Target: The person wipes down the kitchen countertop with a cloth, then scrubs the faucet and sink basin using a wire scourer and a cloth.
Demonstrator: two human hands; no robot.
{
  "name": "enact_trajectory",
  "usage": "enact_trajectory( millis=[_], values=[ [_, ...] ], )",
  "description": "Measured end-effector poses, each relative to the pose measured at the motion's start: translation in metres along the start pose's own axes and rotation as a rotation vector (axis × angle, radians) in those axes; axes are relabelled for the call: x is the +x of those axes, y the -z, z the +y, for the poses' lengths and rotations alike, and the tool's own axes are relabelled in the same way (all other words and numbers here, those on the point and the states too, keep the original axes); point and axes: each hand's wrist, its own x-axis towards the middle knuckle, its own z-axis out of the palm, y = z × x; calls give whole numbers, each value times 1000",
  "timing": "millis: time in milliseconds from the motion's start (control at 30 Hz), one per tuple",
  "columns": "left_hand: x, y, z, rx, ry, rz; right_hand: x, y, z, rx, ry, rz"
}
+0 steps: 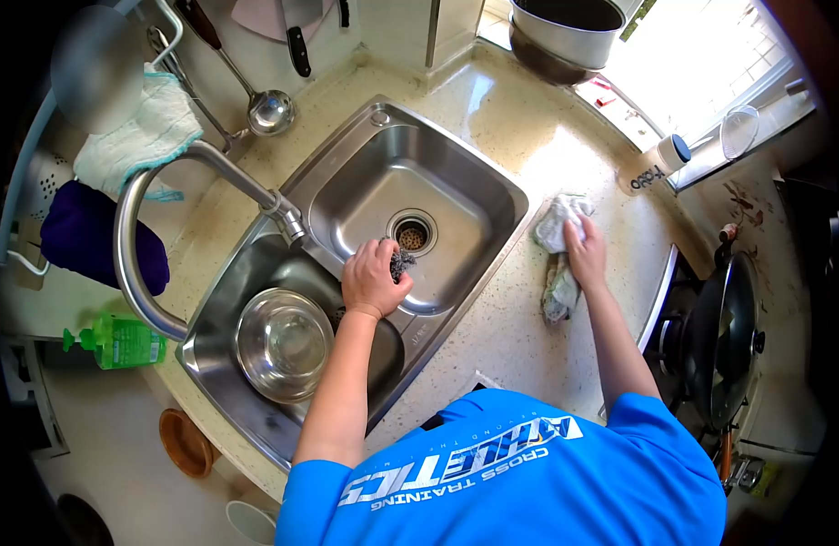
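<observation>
My left hand [374,278] is over the divider of the double steel sink [374,150], fingers closed round a dark grey steel-wool scourer [402,264]. The drain [411,235] of the larger basin lies just beyond it. On the counter right of the sink, my right hand [586,250] is closed on a whitish, crumpled dishcloth [561,223], whose lower part trails along the worktop. A clear glass bowl [283,346] sits in the smaller basin. The curved faucet [133,246] arches over from the left.
Left of the sink are a green soap bottle [119,341] and a hanging purple cloth [101,237]. A ladle [270,111] and a knife [297,50] hang behind. Pots [565,36] stand by the window. At right, a lidded black wok [733,341] is on the stove.
</observation>
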Motion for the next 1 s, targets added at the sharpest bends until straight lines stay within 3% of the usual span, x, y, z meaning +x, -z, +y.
enact_trajectory(
  millis=[33,100,233,300,333,400,467,533,567,633,767,833,933,1000],
  values=[
    [1,0,0,-1,-5,1,5,-12,-12,-230,-86,-15],
    [2,1,0,15,0,-18,23,-28,-35,-343,14,55],
    [3,3,3,30,12,-51,39,-43,-40,-284,-3,-30],
    [4,3,2,25,21,-57,21,-39,-35,-211,171,15],
    [5,4,2,22,14,-56,1,-25,-73,-61,-86,-174],
    [1,0,1,13,25,-69,-76,-27,-85,-113,401,-244],
    [2,0,0,28,-13,-30,-123,-14,-125,-103,360,-577],
    [2,1,1,21,-5,-32,-139,-12,-142,-46,401,-723],
    [2,1,0,15,2,-30,-129,-14,-139,-47,373,-738],
    [2,3,1,7,23,-34,-100,-27,-114,-57,401,-463],
    [1,3,-1,-41,27,-9,-13,-31,-92,-308,-67,-296],
    [2,4,-1,-38,22,-22,9,-34,-79,-454,206,-150],
    [1,3,-3,-42,32,-22,-9,-48,-109,-642,101,-341],
    [1,3,-3,-51,30,-32,-45,-46,-128,-526,164,-476]
  ],
)
